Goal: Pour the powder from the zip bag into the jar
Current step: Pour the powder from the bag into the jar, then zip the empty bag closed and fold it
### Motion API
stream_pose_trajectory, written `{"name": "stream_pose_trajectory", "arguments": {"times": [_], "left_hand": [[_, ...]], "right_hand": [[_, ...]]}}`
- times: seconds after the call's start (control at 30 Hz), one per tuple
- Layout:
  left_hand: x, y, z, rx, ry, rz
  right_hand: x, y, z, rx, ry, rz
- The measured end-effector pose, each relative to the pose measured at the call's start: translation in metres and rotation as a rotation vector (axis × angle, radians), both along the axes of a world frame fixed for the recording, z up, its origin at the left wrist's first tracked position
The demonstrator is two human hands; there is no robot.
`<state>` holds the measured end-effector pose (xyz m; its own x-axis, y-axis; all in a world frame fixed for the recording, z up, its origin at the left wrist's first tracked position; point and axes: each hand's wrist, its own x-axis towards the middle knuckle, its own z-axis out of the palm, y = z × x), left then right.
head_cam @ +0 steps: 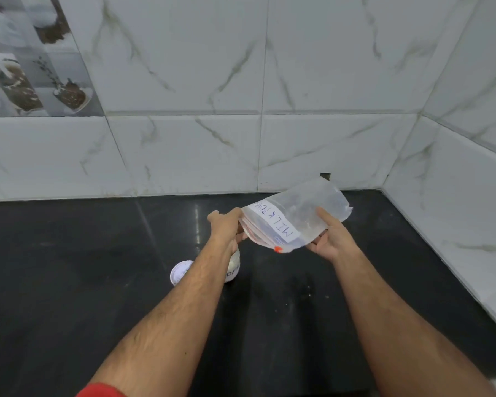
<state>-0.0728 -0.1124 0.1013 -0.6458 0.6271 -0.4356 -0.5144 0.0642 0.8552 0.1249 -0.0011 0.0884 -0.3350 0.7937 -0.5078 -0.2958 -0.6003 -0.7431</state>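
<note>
Two bare hands hold a clear zip bag point(295, 217) labelled "MILK POW…" above a black stone counter point(69, 282). The left hand point(226, 229) pinches the bag's mouth end, thumb and fingers closed on the plastic; the right hand point(328, 239) cradles the far end from below, fingers curled under it and forefinger laid along its side. The bag lies tilted, its orange slider point(278, 249) at the low corner nearest the person.

Directly beneath the left wrist stands the jar point(233, 266), mostly hidden by the forearm, with a white lid point(181, 272) lying flat just beside it on the side away from the right hand. The bag looks nearly empty; how much powder remains cannot be told.

The risk from here appears to be spillage: the bag's mouth is wider than the jar's opening, the limp plastic could fold or shift, and the forearm hides the jar's rim.

Beyond the hands, white marble-pattern wall tiles point(184, 67) meet in a corner.
</note>
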Motion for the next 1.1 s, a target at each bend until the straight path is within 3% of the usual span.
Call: {"name": "stream_pose_trajectory", "arguments": {"times": [0.27, 0.37, 0.53, 0.63, 0.87, 1.1], "left_hand": [[0.053, 0.033, -0.011, 0.034, -0.013, 0.119], [0.068, 0.039, -0.019, 0.039, -0.050, 0.134], [0.075, 0.034, -0.033, 0.069, -0.242, 0.161], [0.078, 0.027, -0.046, -0.057, -0.301, 0.080], [0.098, 0.023, -0.078, -0.423, -0.078, -0.325], [0.121, 0.035, -0.091, -0.497, 0.106, -0.293]], "right_hand": [[0.030, 0.010, -0.002, -0.064, -0.197, 0.237], [0.036, 0.023, -0.014, -0.008, -0.309, 0.215], [0.062, 0.051, -0.033, 0.123, -0.504, 0.232], [0.092, 0.070, -0.044, 0.110, -0.599, 0.359], [0.132, 0.082, -0.055, 0.210, -0.713, 0.729], [0.149, 0.082, -0.063, 0.197, -0.830, 0.898]]}}
